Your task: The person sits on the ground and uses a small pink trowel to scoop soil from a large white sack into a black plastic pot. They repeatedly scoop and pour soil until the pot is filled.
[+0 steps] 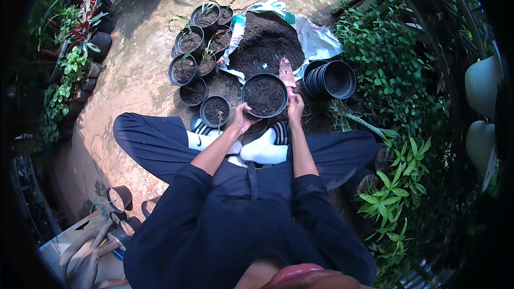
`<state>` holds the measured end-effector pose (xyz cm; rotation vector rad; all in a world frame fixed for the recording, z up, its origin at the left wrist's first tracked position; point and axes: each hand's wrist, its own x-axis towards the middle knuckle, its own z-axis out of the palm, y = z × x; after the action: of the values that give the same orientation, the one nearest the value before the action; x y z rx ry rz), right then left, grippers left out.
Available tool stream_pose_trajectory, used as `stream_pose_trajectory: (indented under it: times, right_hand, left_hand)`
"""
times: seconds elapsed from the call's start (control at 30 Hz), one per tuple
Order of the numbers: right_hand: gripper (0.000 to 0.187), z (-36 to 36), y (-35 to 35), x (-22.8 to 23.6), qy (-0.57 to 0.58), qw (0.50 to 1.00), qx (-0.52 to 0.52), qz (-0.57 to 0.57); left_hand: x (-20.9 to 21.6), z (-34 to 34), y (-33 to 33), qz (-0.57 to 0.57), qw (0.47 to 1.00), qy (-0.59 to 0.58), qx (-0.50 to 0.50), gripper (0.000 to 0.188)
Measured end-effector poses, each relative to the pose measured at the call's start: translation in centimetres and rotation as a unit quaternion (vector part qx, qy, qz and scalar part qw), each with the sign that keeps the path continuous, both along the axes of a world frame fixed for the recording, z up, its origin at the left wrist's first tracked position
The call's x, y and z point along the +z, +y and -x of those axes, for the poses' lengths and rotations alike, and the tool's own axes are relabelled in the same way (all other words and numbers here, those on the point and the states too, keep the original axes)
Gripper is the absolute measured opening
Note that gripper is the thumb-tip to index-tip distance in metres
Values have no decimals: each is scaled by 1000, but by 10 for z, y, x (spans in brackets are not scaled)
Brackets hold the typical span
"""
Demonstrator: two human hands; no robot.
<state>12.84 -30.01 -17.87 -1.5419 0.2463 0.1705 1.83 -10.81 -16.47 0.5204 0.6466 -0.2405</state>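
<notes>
A round black plant pot (264,96), filled with dark soil, is in front of me just beyond my feet. My left hand (243,120) grips its near left edge, with the thumb by the rim. At the pot's right side, my right hand (295,108) is closed round the pink handle of a hand trowel (287,73). The trowel's soil-smeared blade points away from me, over the edge of a heap of dark soil (267,40). That heap lies in an opened white sack (317,38). A smaller soil-filled pot (215,111) stands left of my left hand.
Several black pots with young plants (190,41) crowd together at the far left of the soil. Nested black pots (336,80) lie on their side to the right. Leafy shrubs (375,59) border the right side; potted plants (75,64) line the left. Concrete ground (139,69) lies between.
</notes>
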Motion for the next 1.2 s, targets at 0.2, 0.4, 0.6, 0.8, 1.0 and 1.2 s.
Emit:
stream_pose_trajectory:
  times: [0.2,0.4,0.6,0.8,1.0,1.2]
  right_hand:
    - [20,1,-10,-30,35,999,-16,32]
    - [25,-4,-2,-42,-8,988,14,154]
    - [24,-9,5,-32,-37,980,27,193]
    - [22,-7,24,12,-1,965,15,262]
    - [28,-35,30,-6,-28,980,-9,198]
    - [34,-50,43,-10,43,945,-107,305]
  left_hand:
    - [-37,3,16,-47,992,116,-20,61]
    - [4,-9,28,-427,879,122,-175,48]
    - [43,-58,51,-677,644,50,-353,49]
    - [64,-62,81,-767,473,4,-433,43]
    - [130,-17,99,-823,412,-185,-344,26]
    - [132,22,117,-794,506,-105,-321,21]
